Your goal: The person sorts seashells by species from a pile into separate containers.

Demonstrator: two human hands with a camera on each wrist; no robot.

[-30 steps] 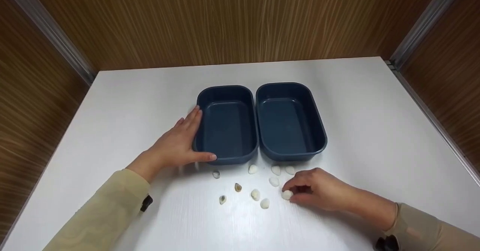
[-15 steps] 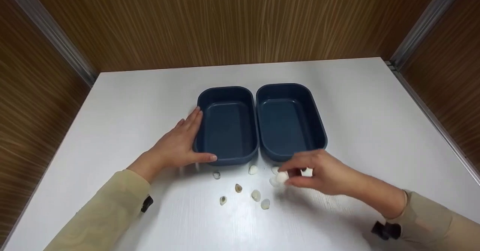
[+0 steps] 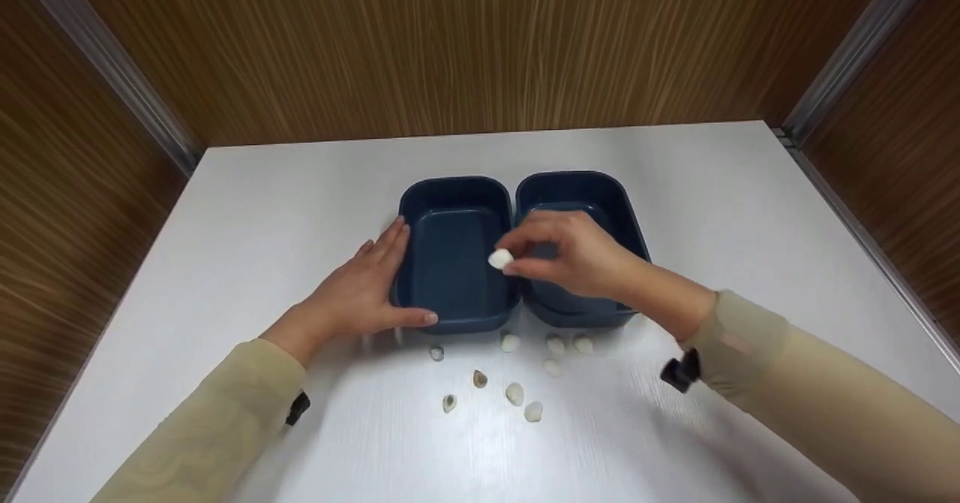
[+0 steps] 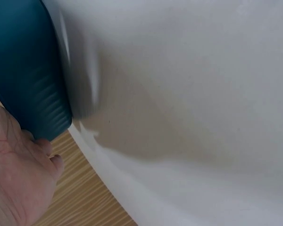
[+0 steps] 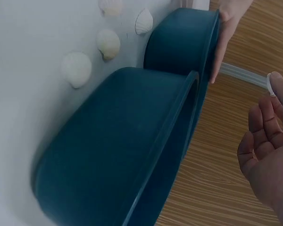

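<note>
My right hand [image 3: 579,255] pinches a white shell [image 3: 499,260] over the right part of the left blue bin [image 3: 450,266], while my left hand [image 3: 356,285], fingers straight, touches that bin's left side.

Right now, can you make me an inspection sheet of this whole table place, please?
Surface: white tabletop.
Job's things: blue left bin and right bin side by side; on the near side lie six white shells and three darker shells.
Clutter: nothing seen.
Grips: left grip touches the left bin; right grip pinches another white shell above the bins.
Cables: nothing seen.
Surroundings: wood-grain panels behind and both sides; metal strips in the corners.
</note>
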